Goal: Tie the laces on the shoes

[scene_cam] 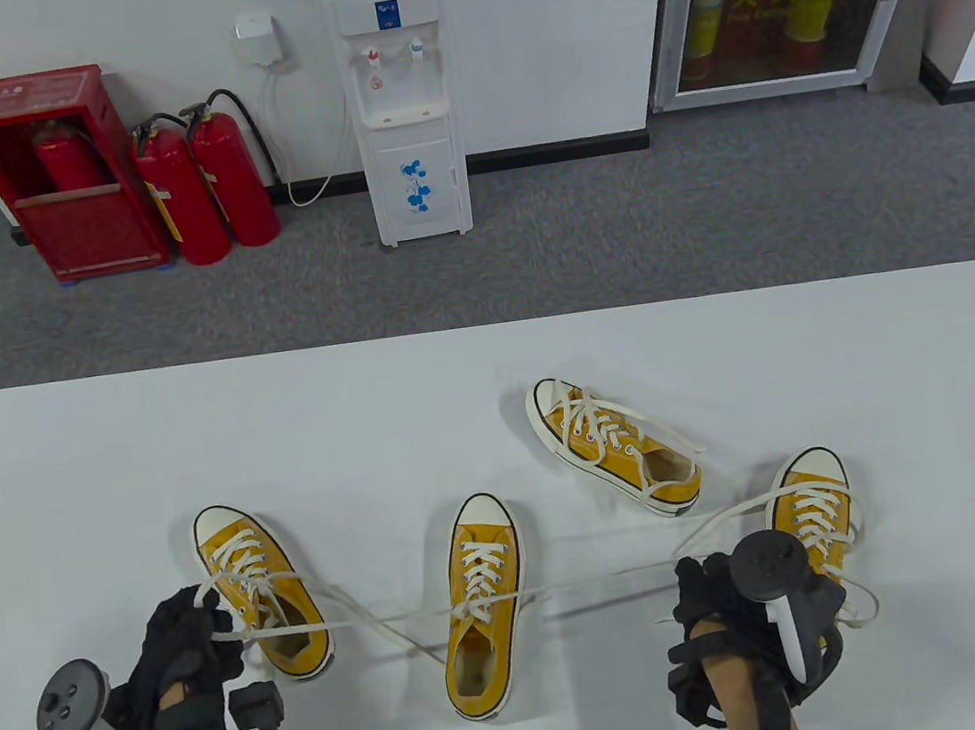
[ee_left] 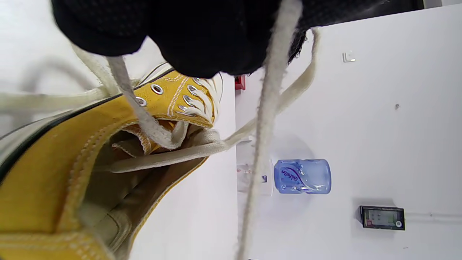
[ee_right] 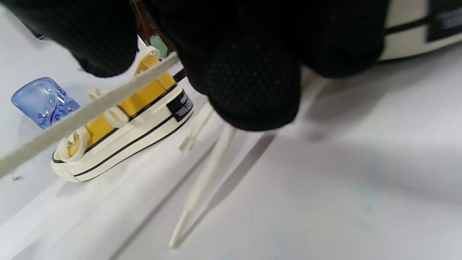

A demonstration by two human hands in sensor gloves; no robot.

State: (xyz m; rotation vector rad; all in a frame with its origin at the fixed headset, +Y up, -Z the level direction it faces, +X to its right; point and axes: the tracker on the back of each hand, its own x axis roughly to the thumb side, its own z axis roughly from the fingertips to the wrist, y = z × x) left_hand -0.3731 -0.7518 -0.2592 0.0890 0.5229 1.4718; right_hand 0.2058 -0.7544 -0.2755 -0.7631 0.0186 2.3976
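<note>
The table carries four yellow canvas shoes; the one in work is the middle shoe, standing toe-away near the front edge, between the left shoe and the right shoe, with a fourth shoe lying farther back. Judged light, with a soft upper on a stiffer rubber sole, it may shift under a hard pull. Its white lace is flat, limp woven cotton, not slippery, and is best gripped near the ends. It runs taut both ways from the upper eyelets. The left hand is clenched on one run beside the left shoe; the right hand grasps the other beside the right shoe. Writing: the dispenser bottle bears a script label, unreadable; the heel patch is blurred.
</note>
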